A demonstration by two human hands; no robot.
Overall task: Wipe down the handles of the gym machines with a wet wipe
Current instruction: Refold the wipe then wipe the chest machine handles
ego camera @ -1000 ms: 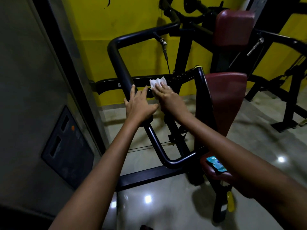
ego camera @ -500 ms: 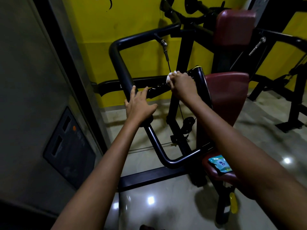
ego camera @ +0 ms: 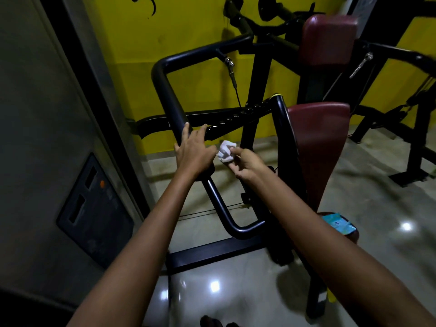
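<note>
Yellow wall (ego camera: 188,27) behind, shiny floor (ego camera: 236,279) below. The wet wipe (ego camera: 226,151) sits bunched in my right hand (ego camera: 245,165), fingers pinched on it, just off the black handle (ego camera: 169,95). My left hand (ego camera: 194,154) rests on that handle, fingers fairly straight. I'm between strokes; next I'd press the wipe back onto the grip. The wipes packet (ego camera: 338,226) lies on the seat (ego camera: 354,234).
</note>
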